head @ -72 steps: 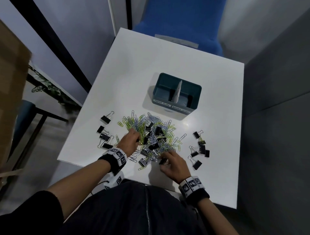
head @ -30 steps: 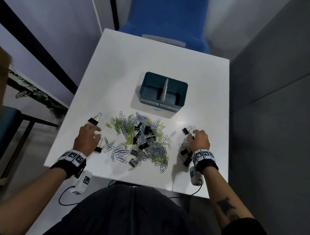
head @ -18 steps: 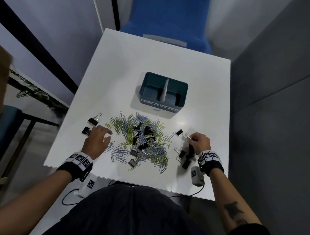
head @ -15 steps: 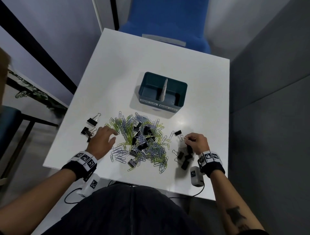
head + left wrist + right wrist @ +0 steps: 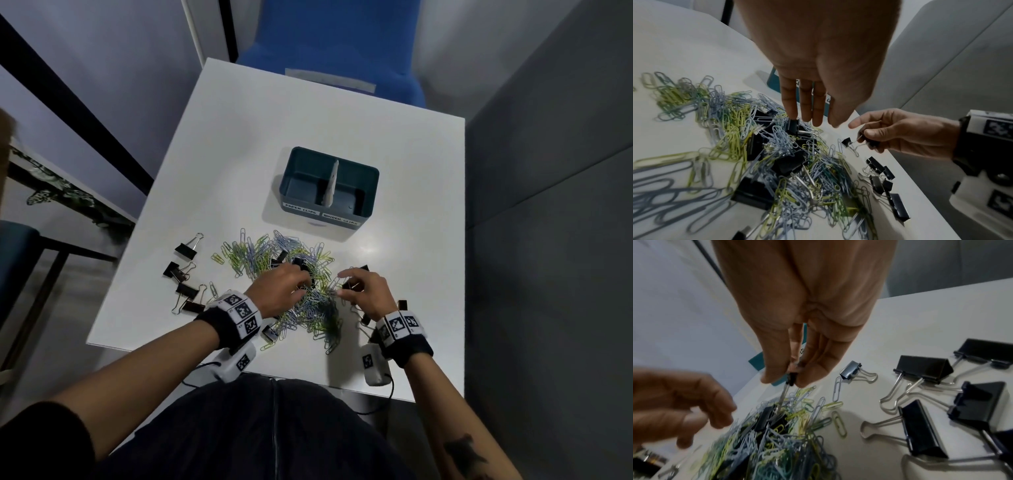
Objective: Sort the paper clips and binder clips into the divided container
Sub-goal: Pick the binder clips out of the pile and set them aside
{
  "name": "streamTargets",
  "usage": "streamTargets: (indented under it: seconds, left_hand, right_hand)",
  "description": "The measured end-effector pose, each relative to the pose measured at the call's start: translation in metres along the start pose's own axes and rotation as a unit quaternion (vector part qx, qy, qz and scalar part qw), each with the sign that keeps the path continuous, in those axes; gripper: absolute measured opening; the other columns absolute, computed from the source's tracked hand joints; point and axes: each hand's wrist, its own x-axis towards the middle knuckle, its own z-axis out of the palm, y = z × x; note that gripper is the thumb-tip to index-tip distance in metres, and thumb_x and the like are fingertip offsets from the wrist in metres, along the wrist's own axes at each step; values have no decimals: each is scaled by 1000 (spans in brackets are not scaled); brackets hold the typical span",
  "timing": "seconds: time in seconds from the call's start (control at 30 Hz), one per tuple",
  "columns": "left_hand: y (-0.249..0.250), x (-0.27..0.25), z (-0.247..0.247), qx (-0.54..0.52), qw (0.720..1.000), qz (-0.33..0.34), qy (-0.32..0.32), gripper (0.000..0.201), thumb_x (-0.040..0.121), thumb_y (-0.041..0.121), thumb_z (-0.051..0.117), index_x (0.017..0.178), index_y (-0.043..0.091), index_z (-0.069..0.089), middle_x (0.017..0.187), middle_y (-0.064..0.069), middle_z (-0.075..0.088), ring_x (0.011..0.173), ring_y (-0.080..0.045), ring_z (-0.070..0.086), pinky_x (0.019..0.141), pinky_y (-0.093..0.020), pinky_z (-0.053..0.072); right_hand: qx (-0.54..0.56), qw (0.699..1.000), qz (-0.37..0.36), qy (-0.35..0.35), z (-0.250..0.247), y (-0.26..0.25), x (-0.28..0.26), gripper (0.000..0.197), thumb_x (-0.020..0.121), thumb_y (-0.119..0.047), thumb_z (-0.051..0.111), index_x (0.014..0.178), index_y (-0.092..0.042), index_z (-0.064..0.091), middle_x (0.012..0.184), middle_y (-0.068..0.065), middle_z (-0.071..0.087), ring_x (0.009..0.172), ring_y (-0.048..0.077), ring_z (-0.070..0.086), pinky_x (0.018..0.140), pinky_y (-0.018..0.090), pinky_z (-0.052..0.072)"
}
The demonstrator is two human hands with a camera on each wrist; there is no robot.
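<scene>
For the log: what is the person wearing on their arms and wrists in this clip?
Both forearms are bare. Each wrist carries a black band topped by a white strip printed with black square markers. Under each wrist hangs a small white camera block bearing its own marker, with a thin black cable trailing off the table edge. A dark tattoo marks the right forearm. A black sleeve covers the left upper arm.

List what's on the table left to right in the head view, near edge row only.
Binder clips set aside → left hand on the mixed clip pile → right hand, pinching a binder clip → a few binder clips, mostly hidden behind that wrist.
</scene>
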Motion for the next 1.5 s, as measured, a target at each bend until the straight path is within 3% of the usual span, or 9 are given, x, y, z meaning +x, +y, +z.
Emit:
streamTargets:
  seconds: [0.23, 0.47, 0.7, 0.87, 1.03, 1.17, 1.27, 1.33, 1.5]
  left_hand:
    - [0, 3, 20, 157, 983, 64, -74, 44, 89, 28, 59, 129, 14, 47, 131, -8, 49, 116, -25, 44, 92, -40, 46]
    - [28, 31, 54, 261, 945, 119, -157, 68, 93, 45, 49, 147, 17, 18, 158, -13, 11, 144, -33, 13, 113, -52, 23]
    - [39, 50, 73, 325, 919, 128, -181, 78, 94, 55, 40, 152, 16, 5, 159, -10, -11, 146, -33, -3, 113, -58, 16]
    - [35, 53, 72, 320, 925, 104, -174, 80, 94, 60, 33, 152, 13, 3, 160, -12, -6, 146, -33, 0, 114, -56, 14]
    - [21, 41, 65, 305, 936, 96, -146, 68, 100, 49, 27, 151, 9, 5, 160, -14, -3, 146, -33, -1, 115, -57, 13]
    - [19, 20, 59, 269, 951, 120, -92, 62, 98, 36, 42, 148, 8, 16, 158, -18, 9, 145, -34, 9, 114, -54, 21]
    - [1, -5, 52, 218, 967, 118, -55, 63, 94, 31, 52, 145, 13, 21, 156, -18, 18, 142, -32, 21, 113, -49, 28]
    - [-16, -25, 41, 176, 976, 123, -40, 62, 91, 25, 58, 143, 14, 28, 152, -18, 27, 134, -30, 37, 106, -44, 40]
    - [-66, -79, 11, 120, 992, 40, 22, 56, 87, 17, 63, 139, 12, 42, 142, -16, 43, 108, -25, 56, 77, -33, 55]
  right_hand:
    - [-65, 984, 56, 156, -35, 19, -1, 21, 77, -4, 70, 94, -16, 71, 85, 7, 67, 74, 19, 62, 75, 29, 52]
    - [-44, 966, 154, 204, -57, 36, 4, 21, 77, -25, 74, 97, -18, 69, 94, 8, 69, 89, 23, 64, 83, 30, 52]
    - [-274, 952, -23, 135, -23, 28, 8, 43, 83, -10, 61, 125, -11, 58, 135, 20, 48, 121, 38, 47, 95, 46, 45]
    - [-445, 891, -86, -17, 1, 29, 2, 73, 76, -14, 68, 142, -9, 36, 153, 20, 26, 139, 36, 30, 99, 51, 42]
    - [-434, 897, -77, 32, -13, 41, -4, 60, 81, -6, 63, 136, -8, 41, 151, 24, 26, 136, 40, 32, 95, 53, 45]
    - [-425, 898, -111, 38, -13, 47, -23, 63, 88, -34, 57, 143, -15, 33, 154, 22, 23, 139, 38, 28, 100, 52, 39]
    - [-487, 863, -124, -42, -3, 68, -43, 93, 73, -44, 74, 148, -22, 24, 157, 16, 17, 143, 34, 23, 104, 58, 32]
    - [-520, 842, -119, -84, -1, 82, -52, 103, 65, -35, 81, 149, -22, 23, 158, 14, 17, 143, 34, 23, 104, 61, 34]
    - [-512, 850, -123, -30, -12, 84, -46, 82, 81, -22, 70, 148, -22, 22, 157, 14, 19, 142, 36, 23, 105, 59, 34]
